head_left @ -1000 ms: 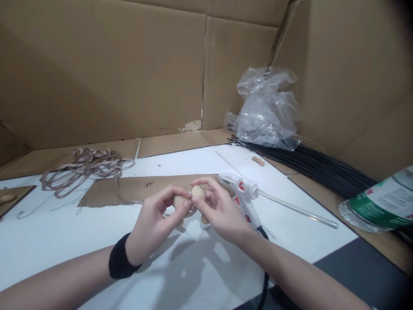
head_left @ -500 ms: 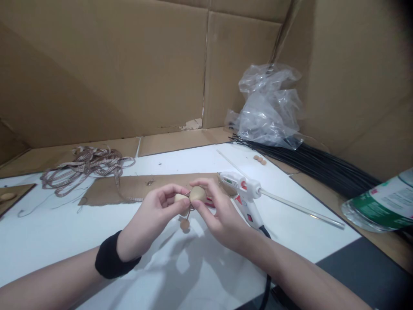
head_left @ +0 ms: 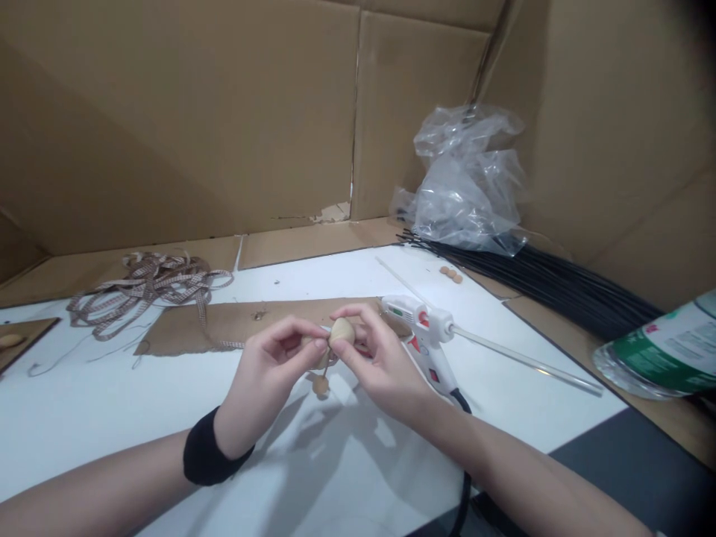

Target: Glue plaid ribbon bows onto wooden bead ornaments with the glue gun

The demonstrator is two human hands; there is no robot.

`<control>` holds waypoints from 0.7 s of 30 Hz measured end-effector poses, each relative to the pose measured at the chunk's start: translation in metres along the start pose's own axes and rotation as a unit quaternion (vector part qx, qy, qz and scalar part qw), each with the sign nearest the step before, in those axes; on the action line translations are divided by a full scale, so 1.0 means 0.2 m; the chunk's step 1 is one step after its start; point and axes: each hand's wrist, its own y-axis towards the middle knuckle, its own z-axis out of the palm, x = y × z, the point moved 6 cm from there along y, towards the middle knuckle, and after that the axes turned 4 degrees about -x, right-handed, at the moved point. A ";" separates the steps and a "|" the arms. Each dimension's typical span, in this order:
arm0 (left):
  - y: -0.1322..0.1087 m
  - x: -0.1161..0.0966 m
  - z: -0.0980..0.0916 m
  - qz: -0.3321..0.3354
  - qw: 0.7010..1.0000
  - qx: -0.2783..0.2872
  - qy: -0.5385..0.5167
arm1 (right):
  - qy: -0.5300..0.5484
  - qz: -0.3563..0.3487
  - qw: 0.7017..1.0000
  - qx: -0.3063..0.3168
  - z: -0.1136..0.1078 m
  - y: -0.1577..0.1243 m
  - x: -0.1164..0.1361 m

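Right hand [head_left: 388, 369] grips a pale round wooden-looking ball [head_left: 341, 329]; left hand [head_left: 274, 365] pinches a beige rounded piece [head_left: 323, 361]; better hold both steadily.

A smooth, pale rounded piece [head_left: 341, 330] is held above the desk [head_left: 112, 403], short of its far edge, just beside a mostly hidden second piece [head_left: 322, 361]. Below, a tan disc [head_left: 321, 385] hangs on a stem [head_left: 326, 371].

From ball [head_left: 341, 330] in right fingers [head_left: 352, 356]: ribbon heap [head_left: 152, 282] near 9 o'clock, glue gun [head_left: 429, 328] on table [head_left: 123, 403] at 3, bottle [head_left: 665, 354] beyond it, plastic bag [head_left: 467, 194] between 1 and 2.
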 end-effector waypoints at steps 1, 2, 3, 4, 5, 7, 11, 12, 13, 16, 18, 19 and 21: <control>0.00 0.00 0.00 0.003 1.000 0.004 0.007 | -0.002 0.004 1.000 -0.004 0.00 0.00 0.00; 0.00 0.00 0.00 0.003 1.000 0.009 0.013 | -0.003 0.007 1.000 -0.007 0.00 0.00 0.00; 0.00 0.00 0.01 0.001 1.000 0.016 0.019 | -0.002 0.009 1.000 -0.010 -0.01 0.00 0.00; 0.00 0.01 0.01 -0.001 0.999 0.023 0.025 | 0.001 0.011 1.000 -0.011 -0.01 0.00 0.00; 0.00 0.01 0.01 -0.003 0.999 0.029 0.030 | 0.005 0.014 1.000 -0.011 -0.01 0.00 0.00; 0.00 0.01 0.02 -0.003 0.999 0.037 0.038 | 0.018 0.021 1.000 -0.007 -0.01 0.01 0.00; 0.00 0.00 0.02 0.015 0.998 0.044 0.052 | 0.045 0.047 0.998 0.008 -0.01 0.02 0.01; 0.00 0.00 0.02 0.023 0.997 0.047 0.058 | 0.049 0.054 0.997 0.007 -0.01 0.02 0.00; 0.00 0.00 0.02 0.032 0.996 0.048 0.066 | 0.051 0.059 0.997 0.004 -0.02 0.02 0.00; -0.01 0.00 0.02 0.047 0.994 0.039 0.086 | 0.055 0.060 0.997 0.001 -0.02 0.02 -0.01; -0.01 0.01 0.02 0.043 0.995 0.025 0.086 | 0.060 0.056 0.997 0.003 -0.01 0.02 -0.02; -0.01 0.02 0.02 0.039 0.996 0.020 0.081 | 0.064 0.055 0.996 0.005 -0.01 0.02 -0.02; 0.00 0.02 0.02 0.027 0.997 0.017 0.063 | 0.070 0.052 0.996 0.006 0.00 0.02 -0.03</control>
